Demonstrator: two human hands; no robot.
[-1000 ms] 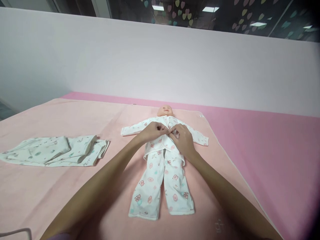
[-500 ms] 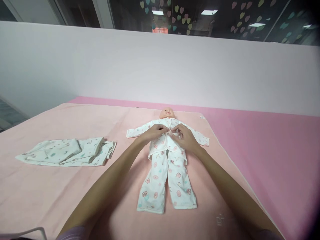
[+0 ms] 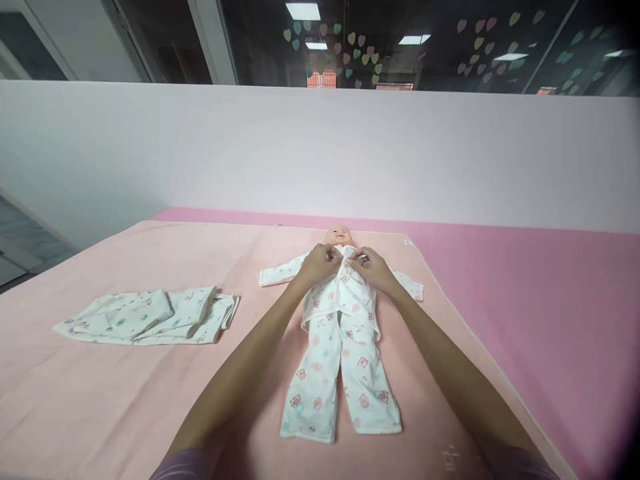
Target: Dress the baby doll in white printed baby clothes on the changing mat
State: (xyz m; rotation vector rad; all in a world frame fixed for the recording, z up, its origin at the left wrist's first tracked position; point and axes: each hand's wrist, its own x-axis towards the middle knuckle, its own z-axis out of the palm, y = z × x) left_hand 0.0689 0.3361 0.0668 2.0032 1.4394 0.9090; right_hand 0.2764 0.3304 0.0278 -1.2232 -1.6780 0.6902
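A baby doll (image 3: 339, 235) lies on its back with its arms spread, dressed in a white printed baby shirt (image 3: 334, 297) and matching baby pants (image 3: 367, 387). My left hand (image 3: 321, 264) pinches the shirt's front opening high on the chest, just below the doll's chin. Opposite it, my right hand (image 3: 373, 268) is closed on the other side of the opening, with thumb and fingertips together. Whatever fastener lies between the fingertips is too small to make out. Lower down, the two front panels lie over each other.
Folded white printed cloth (image 3: 150, 317) rests to the left of the doll on a peach blanket (image 3: 210, 413). Beyond the blanket's right edge lies a pink mat (image 3: 560, 320). A white low wall (image 3: 350, 153) stands behind, beneath dark glass with heart stickers.
Both hands have shifted from mid-chest up to the collar area of the shirt. The front below them now lies flatter and more closed. My view has tilted slightly upward.
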